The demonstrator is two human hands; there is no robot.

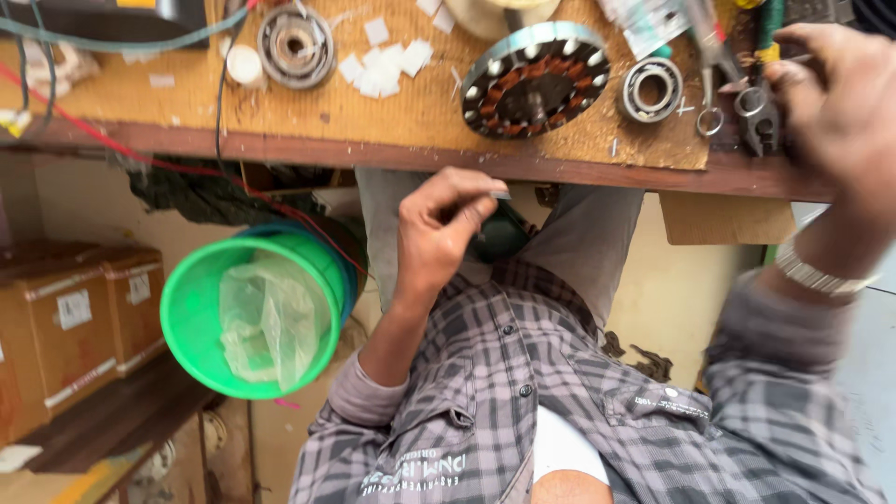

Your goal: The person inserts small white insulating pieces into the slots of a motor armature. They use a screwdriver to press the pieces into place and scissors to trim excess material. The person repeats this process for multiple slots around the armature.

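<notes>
1. The workbench top [392, 112] is rough particle board, matt tan, with a smooth dark wooden edge.
2. The motor stator [535, 79] has a shiny metal ring around dull reddish copper windings.
3. The ball bearing [651, 90] is polished steel.
4. The green bucket [187, 317] is smooth, slightly glossy plastic; the bag [266, 322] inside it is thin, crinkled, translucent film.
5. The boxes [65, 327] are matt brown cardboard.
6. The shirt [523, 392] is soft checked cloth.
7. The watch band [821, 277] is bright metal.
</notes>
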